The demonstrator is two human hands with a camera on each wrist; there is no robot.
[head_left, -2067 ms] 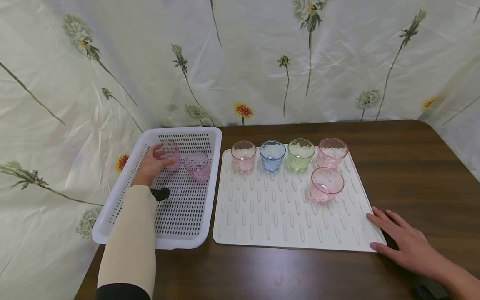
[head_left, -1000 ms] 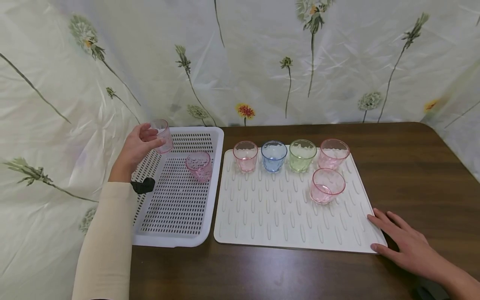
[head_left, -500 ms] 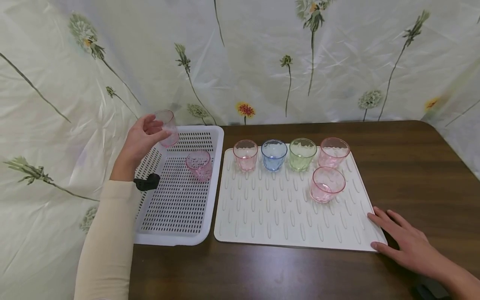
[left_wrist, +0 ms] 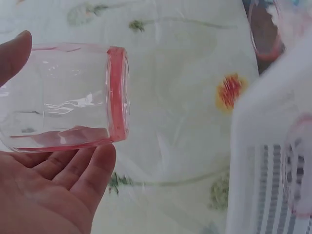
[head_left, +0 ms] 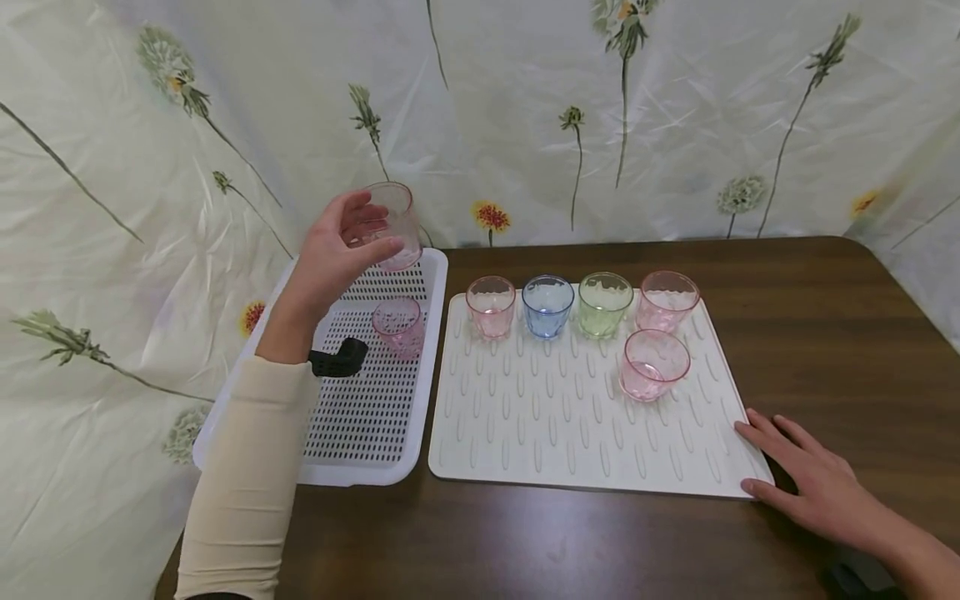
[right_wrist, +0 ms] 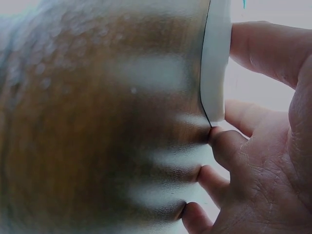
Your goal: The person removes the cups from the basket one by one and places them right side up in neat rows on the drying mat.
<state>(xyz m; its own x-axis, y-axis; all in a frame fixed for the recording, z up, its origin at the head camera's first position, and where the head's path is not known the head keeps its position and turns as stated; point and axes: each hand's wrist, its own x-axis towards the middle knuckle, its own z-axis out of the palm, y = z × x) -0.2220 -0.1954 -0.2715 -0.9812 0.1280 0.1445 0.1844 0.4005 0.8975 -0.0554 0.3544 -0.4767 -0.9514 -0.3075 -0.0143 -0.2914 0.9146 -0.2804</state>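
My left hand [head_left: 333, 250] holds a clear pink glass [head_left: 397, 229] in the air above the far end of the white basket [head_left: 432, 350]. In the left wrist view the thumb lies on one side of this pink glass [left_wrist: 73, 97] and the fingers on the other. A second pink glass [head_left: 399, 327] sits inside the basket. My right hand [head_left: 817, 479] rests at the near right corner of the white ribbed mat [head_left: 525, 433], its fingertips on the mat's edge and the table. The right wrist view shows those fingertips touching the dark tabletop [right_wrist: 97, 146] beside the mat's edge [right_wrist: 214, 73].
Along the mat's far edge stand a pink glass [head_left: 491, 308], a blue glass [head_left: 547, 307], a green glass [head_left: 604, 306] and another pink glass [head_left: 667, 302]. One more pink glass [head_left: 653, 365] stands in front of the last. A flowered curtain [head_left: 510, 108] hangs behind the brown table [head_left: 810, 333].
My left hand has lifted the pink glass out of the basket, drawn it left, then carried it up and to the right. The right hand stays in place.
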